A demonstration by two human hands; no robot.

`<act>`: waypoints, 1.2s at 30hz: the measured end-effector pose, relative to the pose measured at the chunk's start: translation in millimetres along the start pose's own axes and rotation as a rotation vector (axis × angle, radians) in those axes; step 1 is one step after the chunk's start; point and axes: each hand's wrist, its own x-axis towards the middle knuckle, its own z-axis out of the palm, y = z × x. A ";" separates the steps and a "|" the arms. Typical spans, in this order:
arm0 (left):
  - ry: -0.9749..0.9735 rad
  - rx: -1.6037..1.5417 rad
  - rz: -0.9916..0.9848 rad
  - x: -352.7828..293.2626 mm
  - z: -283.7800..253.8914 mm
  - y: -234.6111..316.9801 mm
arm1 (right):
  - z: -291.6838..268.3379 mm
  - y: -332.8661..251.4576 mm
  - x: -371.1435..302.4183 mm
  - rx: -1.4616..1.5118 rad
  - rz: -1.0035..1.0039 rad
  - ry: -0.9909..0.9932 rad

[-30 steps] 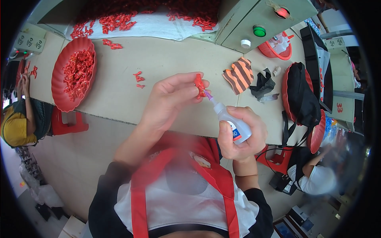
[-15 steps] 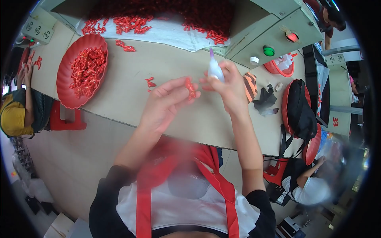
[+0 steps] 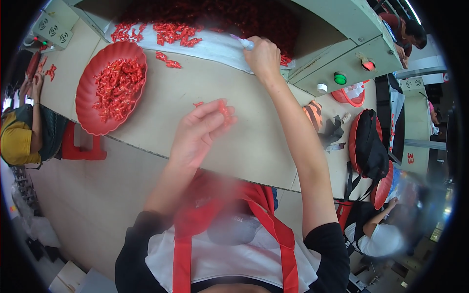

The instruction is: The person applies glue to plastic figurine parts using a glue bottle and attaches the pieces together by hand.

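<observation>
My left hand [image 3: 198,128] is raised over the table, its thumb and fingers pinching a small shiny red figure [image 3: 224,112]. My right hand [image 3: 264,57] reaches far forward to the white cloth [image 3: 215,49] at the mouth of a cabinet. It is closed around a small white squeeze bottle [image 3: 247,44] with a purplish tip pointing left; its fingertips are partly hidden. Many similar red pieces [image 3: 176,34] lie on the cloth and in the dark space behind. A loose red piece [image 3: 197,104] lies just beyond my left hand.
A scalloped red tray [image 3: 84,100] heaped with red pieces stands at left, with loose red pieces [image 3: 168,61] beside it. The cabinet's front [image 3: 351,63] bears buttons. At right are a red basket [image 3: 352,101], striped cloth [image 3: 312,115] and black bag [image 3: 373,146]. Co-workers sit at both sides.
My right hand has moved forward with the squeeze bottle, from beside my left hand to the cloth's edge. My left hand still pinches the red figure and has shifted slightly left.
</observation>
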 end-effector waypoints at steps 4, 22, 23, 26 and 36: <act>-0.013 0.002 0.000 3.8 -1.1 -3.9 | -22.3 0.5 -18.8 0.116 -0.062 0.146; -0.103 0.295 0.072 6.9 30.9 -31.7 | -142.9 -17.1 -137.8 1.220 0.531 -0.417; -0.107 0.299 0.071 6.0 33.4 -32.0 | -144.2 -16.4 -138.8 1.193 0.518 -0.409; -0.129 0.400 0.138 1.8 38.2 -33.0 | -148.8 -17.3 -141.6 1.141 0.498 -0.390; -0.103 0.533 0.294 -3.5 44.7 -39.0 | -142.9 -27.8 -156.3 0.559 -0.204 0.128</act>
